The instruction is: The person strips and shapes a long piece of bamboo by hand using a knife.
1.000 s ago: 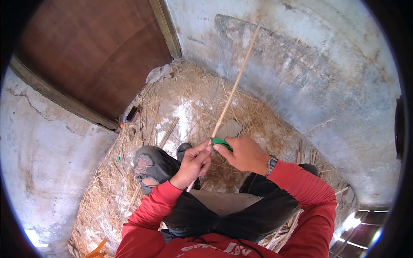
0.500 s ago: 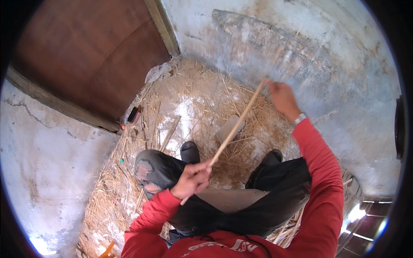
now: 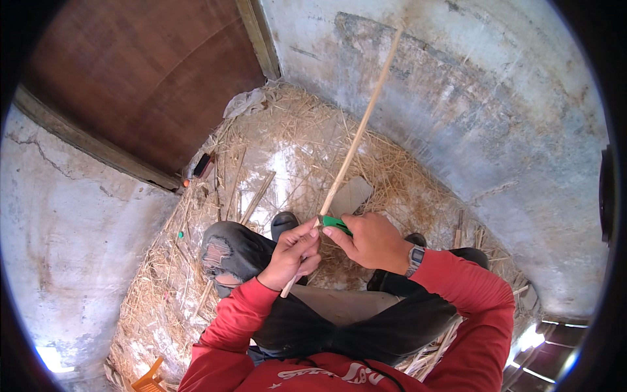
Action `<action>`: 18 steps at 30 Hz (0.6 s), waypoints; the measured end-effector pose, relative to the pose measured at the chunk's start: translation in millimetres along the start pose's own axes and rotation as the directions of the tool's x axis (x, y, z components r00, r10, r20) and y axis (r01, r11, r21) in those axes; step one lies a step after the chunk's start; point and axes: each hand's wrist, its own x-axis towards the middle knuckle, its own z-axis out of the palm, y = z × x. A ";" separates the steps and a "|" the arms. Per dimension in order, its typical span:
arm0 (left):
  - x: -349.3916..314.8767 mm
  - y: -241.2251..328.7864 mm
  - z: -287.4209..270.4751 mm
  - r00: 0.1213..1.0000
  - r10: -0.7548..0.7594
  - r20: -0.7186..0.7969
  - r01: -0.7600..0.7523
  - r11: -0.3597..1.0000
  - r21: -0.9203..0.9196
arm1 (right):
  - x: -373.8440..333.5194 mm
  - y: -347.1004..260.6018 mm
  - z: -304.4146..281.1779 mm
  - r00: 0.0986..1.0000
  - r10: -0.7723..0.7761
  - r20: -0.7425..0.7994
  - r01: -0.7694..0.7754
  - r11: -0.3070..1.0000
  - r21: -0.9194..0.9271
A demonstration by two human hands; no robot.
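Note:
A long, pale wooden stick slants up and away from my lap toward the far wall. My left hand is closed around its lower part, and a short end sticks out below the fist. My right hand grips a green-handled knife, pressed to the stick just above my left fingers. Where the knife meets the stick, the blade is mostly hidden by handle and fingers.
Straw and wood shavings cover the floor. A flat pale block lies beyond my hands. A dark brush-like object rests by the brown door panel. An orange plastic piece is at lower left. Plastered walls enclose the corner.
My right hand has come back from far along the stick to beside my left hand, the green knife now against the stick. The left hand keeps its hold; the stick points more steeply away.

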 end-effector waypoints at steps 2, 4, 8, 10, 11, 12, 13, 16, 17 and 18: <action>-0.3 3.0 4.2 0.999 -0.030 -0.027 0.029 0.999 -0.033 | 4.4 2.0 -1.7 0.999 0.028 -0.037 -0.028 1.000 -0.004; -0.6 0.2 4.3 0.998 -0.039 -0.048 0.039 0.999 -0.007 | 10.5 13.1 -2.2 0.996 0.047 -0.073 -0.048 0.999 -0.016; -0.1 1.6 5.3 0.993 -0.071 -0.098 0.071 0.997 -0.003 | 23.3 34.9 -6.0 0.994 0.055 -0.091 -0.062 0.995 -0.074; 2.8 4.3 6.4 0.994 -0.058 -0.097 0.057 0.998 -0.006 | 26.2 35.3 -9.3 0.994 0.054 -0.097 -0.062 0.994 -0.085; 2.9 4.9 6.7 0.994 -0.051 -0.097 0.050 0.999 -0.008 | 26.7 35.5 -10.4 0.992 0.055 -0.116 -0.065 0.995 -0.081; 2.1 3.6 4.9 0.995 -0.047 -0.085 0.048 0.999 0.000 | 26.5 35.2 -10.8 0.989 0.057 -0.134 -0.068 0.995 -0.077; 2.8 2.6 2.7 0.997 -0.040 -0.071 0.040 0.999 0.007 | 26.9 35.0 -11.8 0.989 0.035 -0.146 -0.050 0.994 -0.097; 1.2 3.6 -0.5 0.997 -0.039 -0.060 0.040 0.999 0.016 | 31.2 46.6 -3.8 0.972 0.043 -0.230 -0.065 0.994 -0.090; 0.2 4.9 -1.5 0.997 -0.044 -0.060 0.045 0.999 0.018 | 36.3 65.7 8.4 0.953 0.095 -0.289 -0.111 0.993 -0.039; -8.5 2.2 -4.2 0.998 -0.062 -0.032 0.064 0.994 0.092 | 39.4 80.8 10.5 0.928 0.147 -0.343 -0.150 0.988 0.017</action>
